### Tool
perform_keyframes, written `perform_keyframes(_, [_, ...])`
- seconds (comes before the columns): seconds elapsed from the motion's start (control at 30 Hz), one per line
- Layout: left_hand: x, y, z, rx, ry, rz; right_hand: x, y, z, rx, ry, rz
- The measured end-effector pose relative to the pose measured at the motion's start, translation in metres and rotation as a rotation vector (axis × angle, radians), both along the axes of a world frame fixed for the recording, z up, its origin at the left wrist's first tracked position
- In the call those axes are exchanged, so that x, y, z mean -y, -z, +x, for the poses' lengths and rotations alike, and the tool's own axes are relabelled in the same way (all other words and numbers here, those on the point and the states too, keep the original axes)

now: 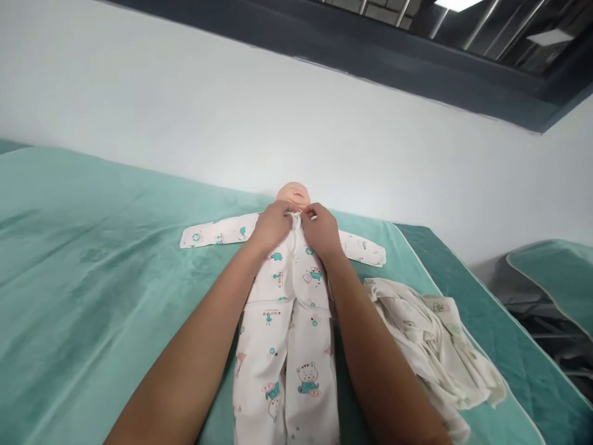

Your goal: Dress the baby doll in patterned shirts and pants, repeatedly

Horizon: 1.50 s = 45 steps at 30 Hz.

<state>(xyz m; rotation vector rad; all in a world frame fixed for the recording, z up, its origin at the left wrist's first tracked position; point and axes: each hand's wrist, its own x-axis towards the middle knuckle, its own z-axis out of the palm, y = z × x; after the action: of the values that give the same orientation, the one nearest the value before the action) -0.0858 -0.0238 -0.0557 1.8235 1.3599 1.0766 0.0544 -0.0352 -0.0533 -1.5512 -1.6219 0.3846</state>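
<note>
"Where's the printed outfit (293, 281)?"
"Spread on the green sheet (115, 266), collar (296, 217) just below the doll's head (293, 191), crumpled cloth (430, 340) at right."
"And the fingers?"
"Left hand (274, 224) and right hand (321, 228) both pinch the collar's front, fingertips nearly together."

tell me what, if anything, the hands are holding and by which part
The left hand and right hand pinch the printed baby suit at its front neckline.

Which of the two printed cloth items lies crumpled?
The off-white bundle beside the right forearm: it lies in loose folds, whereas the outfit under the left hand and right hand is spread out.
</note>
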Motion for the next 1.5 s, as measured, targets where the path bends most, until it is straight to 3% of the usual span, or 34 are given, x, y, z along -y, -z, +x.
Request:
perform_keyframes(0.17, [0.002, -0.005, 0.003, 0.072, -0.059, -0.063, -0.005, 0.006, 0.014, -0.186, -0.146, -0.021])
perform_keyframes(0.37, [0.007, -0.001, 0.000, 0.150, -0.017, 0.003, -0.007, 0.010, 0.016, -0.129, -0.224, 0.049])
perform_keyframes(0.63, [0.011, -0.005, 0.001, 0.111, -0.008, 0.019, -0.004, 0.019, 0.012, -0.141, -0.194, 0.224])
perform_keyframes(0.83, [0.008, -0.001, 0.004, -0.037, -0.043, 0.113, -0.003, 0.020, 0.013, -0.195, -0.223, 0.164])
perform_keyframes(0.97, [0.005, 0.002, 0.004, -0.154, -0.029, 0.176, -0.003, 0.021, 0.012, -0.265, -0.169, 0.144])
perform_keyframes(1.13, [0.005, 0.003, -0.004, 0.036, 0.050, 0.114, 0.000, 0.021, 0.011, -0.372, -0.174, 0.082])
perform_keyframes(1.23, [0.009, 0.000, -0.007, 0.170, 0.029, 0.046, 0.003, 0.018, 0.011, -0.383, -0.176, 0.092])
perform_keyframes(1.5, [0.012, -0.003, -0.006, 0.120, -0.011, 0.022, 0.005, 0.015, 0.010, -0.316, -0.194, 0.146])
